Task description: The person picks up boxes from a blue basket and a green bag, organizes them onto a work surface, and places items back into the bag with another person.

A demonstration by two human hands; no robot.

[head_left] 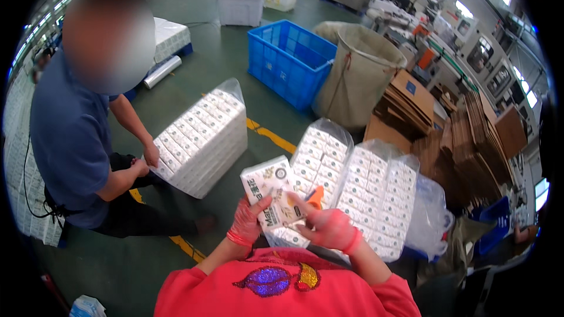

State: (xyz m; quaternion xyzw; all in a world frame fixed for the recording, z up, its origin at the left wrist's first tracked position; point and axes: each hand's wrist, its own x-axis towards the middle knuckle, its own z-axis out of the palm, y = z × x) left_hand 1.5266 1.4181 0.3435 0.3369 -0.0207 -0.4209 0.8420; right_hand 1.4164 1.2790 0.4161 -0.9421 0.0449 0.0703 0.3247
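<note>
My left hand (244, 224), in a thin reddish see-through glove, grips a white printed tissue pack (271, 186) by its lower left edge, tilted up in front of me. At the pack's right edge is my right hand (336, 227), gloved the same way, with fingers curled. An orange tool (316, 197) pokes out past these fingers; its kind is hidden. Below and beyond both hands stand clear-wrapped bundles of small white tissue packs (365, 191), side by side, with loose film at their far ends.
To my left a co-worker (70, 129) in a blue shirt holds the near end of another wrapped bundle (202, 135). Ahead stand a blue crate (288, 61) and a large beige fabric bin (358, 82). Stacked flat cardboard (470, 147) and a clear plastic bag (429, 217) are at right.
</note>
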